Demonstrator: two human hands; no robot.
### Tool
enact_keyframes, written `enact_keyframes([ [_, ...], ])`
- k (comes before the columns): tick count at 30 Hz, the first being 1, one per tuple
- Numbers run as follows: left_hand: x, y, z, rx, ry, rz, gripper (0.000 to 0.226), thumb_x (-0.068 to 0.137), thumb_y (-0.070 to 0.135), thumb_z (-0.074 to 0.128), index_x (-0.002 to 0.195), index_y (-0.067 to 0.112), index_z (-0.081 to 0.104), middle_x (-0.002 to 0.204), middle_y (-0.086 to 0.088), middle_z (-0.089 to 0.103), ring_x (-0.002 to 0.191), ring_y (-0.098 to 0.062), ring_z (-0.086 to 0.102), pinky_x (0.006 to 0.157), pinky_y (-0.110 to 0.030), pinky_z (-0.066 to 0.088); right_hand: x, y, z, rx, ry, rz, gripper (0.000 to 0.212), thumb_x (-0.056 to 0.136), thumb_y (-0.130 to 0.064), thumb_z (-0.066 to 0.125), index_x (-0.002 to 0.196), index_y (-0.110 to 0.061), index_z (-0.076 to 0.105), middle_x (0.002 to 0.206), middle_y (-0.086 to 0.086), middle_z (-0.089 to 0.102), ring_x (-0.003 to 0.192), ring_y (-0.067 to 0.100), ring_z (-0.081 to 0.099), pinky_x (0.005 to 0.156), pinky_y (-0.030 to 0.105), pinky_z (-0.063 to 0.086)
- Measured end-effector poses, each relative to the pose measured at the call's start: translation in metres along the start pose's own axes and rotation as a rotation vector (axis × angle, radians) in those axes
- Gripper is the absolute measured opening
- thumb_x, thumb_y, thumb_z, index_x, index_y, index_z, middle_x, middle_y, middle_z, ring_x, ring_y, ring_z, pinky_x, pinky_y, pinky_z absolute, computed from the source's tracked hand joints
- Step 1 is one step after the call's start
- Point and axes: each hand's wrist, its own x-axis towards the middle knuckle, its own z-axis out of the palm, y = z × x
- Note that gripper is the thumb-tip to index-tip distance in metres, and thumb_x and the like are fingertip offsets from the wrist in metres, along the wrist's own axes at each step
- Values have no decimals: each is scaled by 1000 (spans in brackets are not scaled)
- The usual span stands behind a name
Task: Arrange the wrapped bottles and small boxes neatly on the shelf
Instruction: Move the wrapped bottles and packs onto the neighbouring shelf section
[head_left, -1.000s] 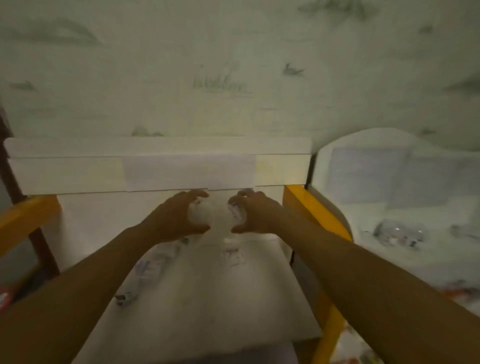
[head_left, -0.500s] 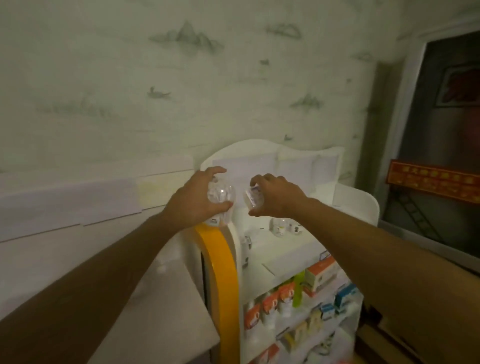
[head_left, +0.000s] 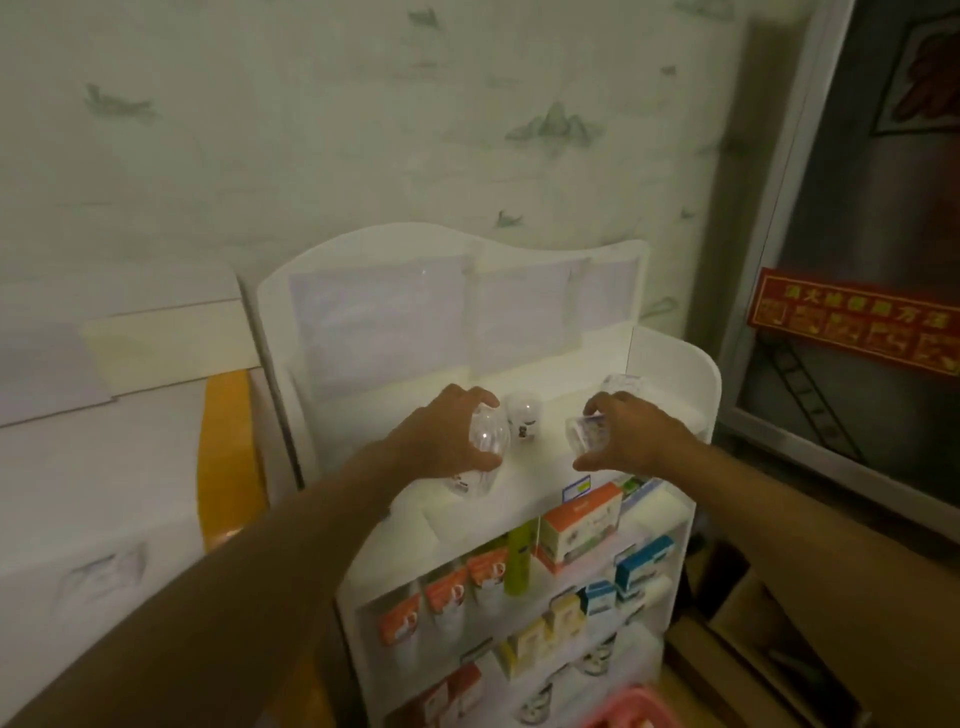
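Left hand curled round a wrapped bottle; right hand grips another bottle, both over top shelf.

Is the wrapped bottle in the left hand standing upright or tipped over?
Upright. The left hand grips the wrapped bottle from the side, rounded top up and base down at the top shelf; whether it rests there yet, cannot tell.

The top shelf has bare room in the middle, between the two hands. At 12 o'clock from that gap a wrapped bottle stands in the way. Another clear bottle sits at 2 o'clock, by the white side wall. The back panel blocks 12 o'clock. At 6 o'clock, the shelves below are packed with small boxes.
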Motion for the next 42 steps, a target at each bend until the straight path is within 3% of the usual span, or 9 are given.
enact_keyframes([
  [8, 68, -19, 49, 176, -115, -61, 78, 69, 50, 77, 135, 30, 41, 136, -1, 40, 112, -26, 55, 93, -38, 50, 57, 56, 45, 65, -104, -4, 79, 66, -57, 77, 132, -31, 44, 133, -2, 51, 116, 21, 51, 95, 42, 51],
  [16, 160, -50, 89, 328, -213, 64, 75, 73, 51, 72, 136, 31, 37, 134, 4, 46, 119, -18, 49, 98, -35, 44, 132, 87, 68, 58, -183, 40, 82, 71, -56, 75, 139, -31, 37, 139, 1, 47, 123, 26, 48, 101, 43, 46],
  [27, 240, -60, 119, 653, -308, 182, 72, 81, 44, 66, 141, 24, 31, 144, -1, 35, 130, -22, 36, 106, -38, 34, 228, 140, 90, 35, -246, 31, 79, 68, -62, 74, 134, -31, 45, 135, 0, 51, 118, 25, 50, 98, 40, 46],
  [31, 264, -52, 120, 590, -381, 131, 82, 72, 54, 71, 140, 31, 31, 143, 3, 34, 129, -21, 36, 103, -37, 33, 266, 171, 95, 21, -237, -5, 78, 68, -64, 72, 133, -30, 46, 134, 0, 54, 118, 27, 50, 97, 39, 47],
  [34, 287, -41, 114, 512, -326, 72, 61, 79, 65, 58, 130, 37, 41, 131, 8, 47, 120, -16, 46, 96, -33, 37, 289, 193, 103, 13, -259, -40, 78, 69, -63, 72, 134, -28, 46, 134, 3, 54, 123, 29, 47, 99, 39, 45],
  [36, 302, -33, 108, 496, -290, 50, 46, 88, 60, 49, 128, 38, 45, 128, 10, 51, 115, -13, 50, 94, -30, 40, 299, 203, 111, -18, -268, -84, 77, 71, -61, 71, 135, -28, 46, 135, 3, 54, 124, 30, 44, 100, 39, 43],
  [42, 329, -11, 112, 482, -271, 31, 35, 94, 51, 44, 127, 40, 48, 129, 12, 52, 116, -11, 52, 97, -31, 44, 333, 228, 108, -42, -145, -209, 74, 74, -56, 70, 136, -26, 45, 137, 2, 52, 126, 29, 42, 101, 40, 39],
])
